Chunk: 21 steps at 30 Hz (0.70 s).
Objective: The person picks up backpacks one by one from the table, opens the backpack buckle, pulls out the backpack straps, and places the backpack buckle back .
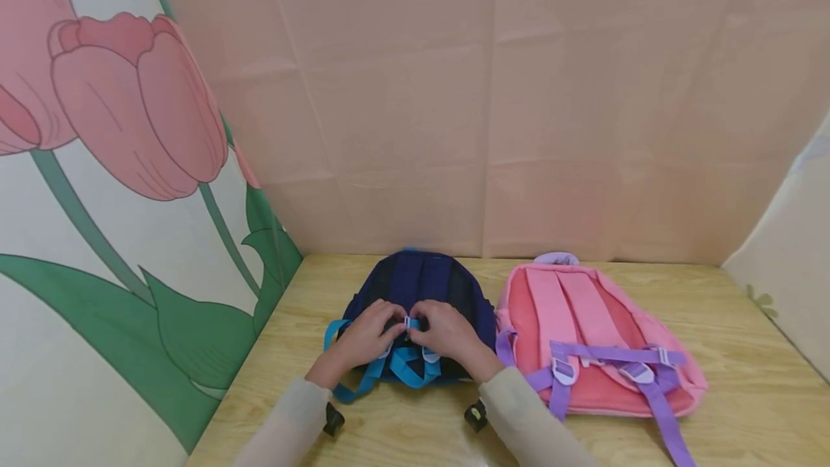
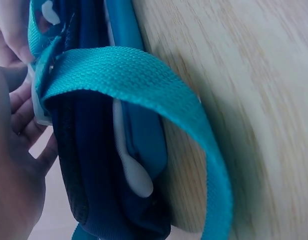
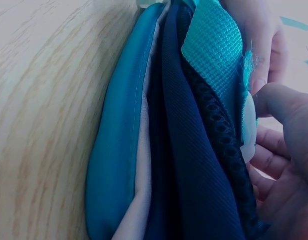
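Observation:
A navy backpack (image 1: 405,272) lies on the table with its shoulder straps facing up. Over its middle, both hands meet at a small white buckle (image 1: 407,322) on bright blue webbing. The left hand (image 1: 366,336) pinches the buckle from the left, thumb against curled fingers. From the other side, the right hand (image 1: 447,331) pinches the short blue strap (image 1: 415,323) at the buckle. Loose blue webbing (image 2: 119,72) loops beside the left hand in the left wrist view. In the right wrist view a teal strap (image 3: 213,50) crosses the bag's edge. Fingers partly hide the buckle's halves.
Right of the navy bag, a pink backpack (image 1: 545,308) lies straps up, its purple straps (image 1: 668,416) trailing toward the front. Both bags rest on a wooden table (image 1: 402,438). A plain pinkish backdrop (image 1: 402,92) stands behind, and a tulip-printed panel (image 1: 149,114) at left.

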Each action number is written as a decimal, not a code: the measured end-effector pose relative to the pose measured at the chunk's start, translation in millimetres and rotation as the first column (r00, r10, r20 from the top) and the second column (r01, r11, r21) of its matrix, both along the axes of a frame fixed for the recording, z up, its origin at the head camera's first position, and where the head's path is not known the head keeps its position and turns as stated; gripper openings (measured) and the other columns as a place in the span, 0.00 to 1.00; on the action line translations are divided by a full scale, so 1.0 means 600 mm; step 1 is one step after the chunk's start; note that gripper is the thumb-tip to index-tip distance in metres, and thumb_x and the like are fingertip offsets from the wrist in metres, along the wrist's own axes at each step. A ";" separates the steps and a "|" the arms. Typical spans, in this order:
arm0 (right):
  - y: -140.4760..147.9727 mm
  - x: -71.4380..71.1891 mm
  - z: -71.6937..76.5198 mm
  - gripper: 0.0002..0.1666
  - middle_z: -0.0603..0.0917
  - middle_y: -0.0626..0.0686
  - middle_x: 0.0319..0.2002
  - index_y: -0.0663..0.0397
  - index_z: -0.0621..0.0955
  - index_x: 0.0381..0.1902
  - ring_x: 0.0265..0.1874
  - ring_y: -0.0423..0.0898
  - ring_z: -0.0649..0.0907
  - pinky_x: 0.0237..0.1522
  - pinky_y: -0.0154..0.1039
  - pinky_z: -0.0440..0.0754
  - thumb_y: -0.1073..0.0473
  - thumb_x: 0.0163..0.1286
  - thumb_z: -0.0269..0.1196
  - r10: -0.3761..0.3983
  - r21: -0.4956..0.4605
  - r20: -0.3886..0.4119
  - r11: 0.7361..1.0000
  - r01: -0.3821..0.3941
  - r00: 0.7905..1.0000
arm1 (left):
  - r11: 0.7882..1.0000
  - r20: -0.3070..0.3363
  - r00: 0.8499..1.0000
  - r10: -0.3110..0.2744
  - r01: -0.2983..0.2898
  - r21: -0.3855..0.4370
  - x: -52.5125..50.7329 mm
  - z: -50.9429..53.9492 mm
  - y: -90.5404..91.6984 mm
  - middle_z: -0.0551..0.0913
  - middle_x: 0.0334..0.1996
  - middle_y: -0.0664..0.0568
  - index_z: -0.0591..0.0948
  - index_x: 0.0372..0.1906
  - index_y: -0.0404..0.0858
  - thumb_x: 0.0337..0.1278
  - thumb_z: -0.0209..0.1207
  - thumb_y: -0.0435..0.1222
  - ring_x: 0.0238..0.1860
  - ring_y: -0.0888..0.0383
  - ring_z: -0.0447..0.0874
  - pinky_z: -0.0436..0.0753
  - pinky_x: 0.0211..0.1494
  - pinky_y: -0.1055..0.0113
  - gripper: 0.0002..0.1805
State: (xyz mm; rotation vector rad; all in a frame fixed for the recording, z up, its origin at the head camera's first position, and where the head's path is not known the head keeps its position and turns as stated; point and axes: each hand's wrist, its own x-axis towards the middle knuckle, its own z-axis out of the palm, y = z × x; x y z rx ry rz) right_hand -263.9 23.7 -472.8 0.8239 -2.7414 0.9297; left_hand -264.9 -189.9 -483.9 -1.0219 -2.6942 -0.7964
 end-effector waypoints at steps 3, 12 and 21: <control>0.000 0.000 0.003 0.10 0.81 0.46 0.33 0.50 0.85 0.39 0.30 0.42 0.77 0.35 0.37 0.78 0.55 0.62 0.72 -0.004 -0.002 0.033 1.000 0.004 0.999 | 1.000 0.002 1.000 0.002 -0.002 -0.006 -0.001 0.000 -0.002 0.83 0.48 0.56 0.81 0.53 0.43 0.77 0.53 0.43 0.49 0.61 0.76 0.79 0.55 0.62 0.12; 0.002 0.001 0.005 0.12 0.84 0.47 0.36 0.52 0.86 0.43 0.33 0.42 0.80 0.40 0.39 0.81 0.56 0.62 0.72 0.004 0.003 0.032 1.000 -0.004 0.999 | 0.998 0.021 0.999 0.042 -0.041 -0.041 -0.003 -0.001 -0.006 0.83 0.52 0.53 0.81 0.56 0.41 0.73 0.57 0.37 0.53 0.58 0.76 0.78 0.59 0.58 0.13; 0.005 -0.002 0.004 0.09 0.82 0.47 0.33 0.53 0.83 0.41 0.29 0.41 0.78 0.33 0.35 0.78 0.60 0.62 0.70 0.035 -0.035 0.074 0.999 -0.032 0.997 | 0.991 0.011 0.998 0.056 -0.054 -0.124 -0.011 -0.011 0.001 0.84 0.51 0.57 0.84 0.53 0.45 0.70 0.61 0.46 0.49 0.59 0.73 0.73 0.53 0.57 0.14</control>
